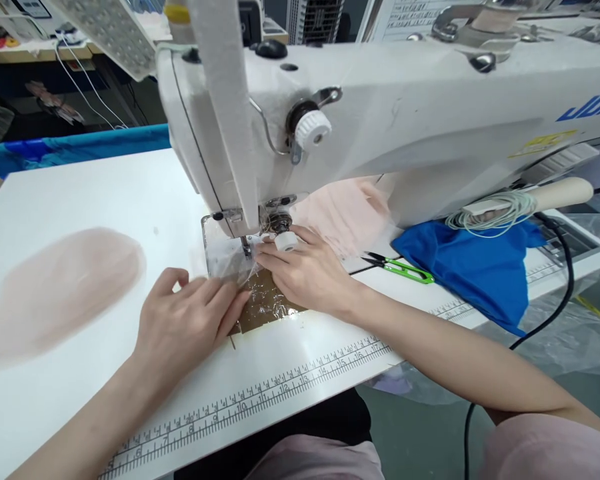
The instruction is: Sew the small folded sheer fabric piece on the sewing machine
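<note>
A thin, see-through fabric (235, 263) lies under the presser foot (247, 247) of the white sewing machine (380, 87). Its near edge is pinched by my left hand (190, 320), whose fingers are curled just left of the foot. On the foot's right side, my right hand (315, 270) has its fingers closed together on the same fabric, close to the needle area. The white knob (286, 241) hides part of those fingertips. A tape-covered brown plate (270, 307) shows between the hands. Where exactly the fabric ends is hard to make out.
A pale pink sheer piece (75, 293) lies flat at left; more pink fabric (345, 210) sits behind my right hand. Green thread snips (400, 268) and a blue cloth (475, 273) are at right. A printed ruler (260, 397) runs along the table's front edge.
</note>
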A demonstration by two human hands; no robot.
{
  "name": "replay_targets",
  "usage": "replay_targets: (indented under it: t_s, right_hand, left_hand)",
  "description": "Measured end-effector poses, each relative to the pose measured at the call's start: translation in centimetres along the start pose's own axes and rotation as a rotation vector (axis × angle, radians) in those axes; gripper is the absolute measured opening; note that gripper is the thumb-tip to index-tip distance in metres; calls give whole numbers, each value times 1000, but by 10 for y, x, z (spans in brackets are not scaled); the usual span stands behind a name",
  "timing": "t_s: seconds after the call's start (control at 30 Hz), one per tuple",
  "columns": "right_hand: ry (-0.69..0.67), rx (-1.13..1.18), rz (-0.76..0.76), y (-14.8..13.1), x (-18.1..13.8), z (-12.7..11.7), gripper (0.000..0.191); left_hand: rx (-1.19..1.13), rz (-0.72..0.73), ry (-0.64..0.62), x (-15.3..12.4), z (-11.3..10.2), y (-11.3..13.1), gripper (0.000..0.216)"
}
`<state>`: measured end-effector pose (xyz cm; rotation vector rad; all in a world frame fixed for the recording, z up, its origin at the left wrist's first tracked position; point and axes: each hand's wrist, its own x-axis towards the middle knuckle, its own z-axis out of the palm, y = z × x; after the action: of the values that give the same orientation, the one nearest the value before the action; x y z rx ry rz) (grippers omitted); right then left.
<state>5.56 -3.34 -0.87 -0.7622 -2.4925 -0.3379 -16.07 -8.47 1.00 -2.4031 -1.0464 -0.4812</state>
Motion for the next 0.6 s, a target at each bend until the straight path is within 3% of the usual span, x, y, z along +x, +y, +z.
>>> replay_targets:
  t_s: [0.1,0.27,0.4,0.6]
  right_hand:
    - [46,92,10,-7,-2,-4,32]
    - [16,134,-99,-13,-4,-4,33]
    - [65,66,-23,-15,-3,-8,34]
    - [-83,184,57,-16,-3,-8,30]
  left_hand:
    - [-48,4,75,1,-3,-6,7]
    - [-63,21,-15,-1,1,-18,14]
    - [-69,-8,46,-2,0,-18,7]
    - [-356,-83,-151,1,15,-12,30]
